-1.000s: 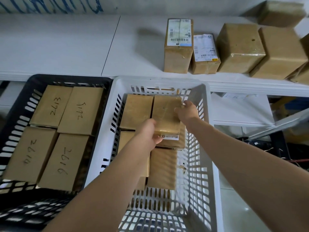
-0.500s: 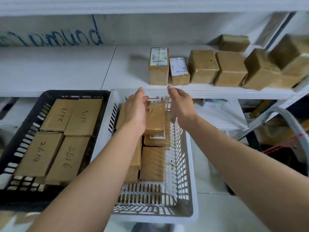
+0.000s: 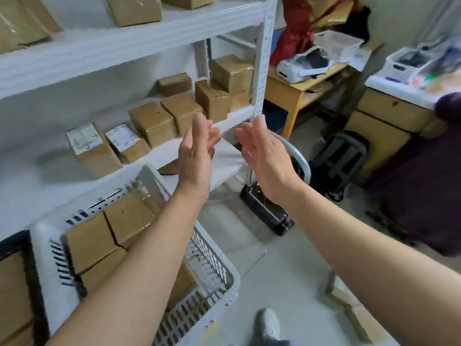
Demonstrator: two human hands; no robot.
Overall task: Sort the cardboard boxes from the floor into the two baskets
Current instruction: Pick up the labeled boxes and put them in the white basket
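Observation:
My left hand (image 3: 198, 148) and my right hand (image 3: 264, 153) are raised in mid-air with fingers straight, palms facing each other, holding nothing. Below my left forearm stands the white basket (image 3: 219, 278) with several flat cardboard boxes (image 3: 129, 216) stacked in it. The black basket (image 3: 22, 242) shows only at the lower left edge, with a cardboard box (image 3: 12, 290) inside. Cardboard boxes (image 3: 349, 300) lie on the floor at the lower right, blurred and partly behind my right forearm.
A white shelf unit (image 3: 260, 58) fills the left, with several taped boxes (image 3: 152, 123) on its shelves. A folded hand trolley (image 3: 269, 211), a black backpack (image 3: 341, 158), a wooden table (image 3: 299, 88) and cabinet (image 3: 384, 121) stand on the right. My socked foot (image 3: 268, 325) is on the floor.
Both hands let go of the box in the white basket and lifted away empty. The view swung right, from the baskets toward the room and floor.

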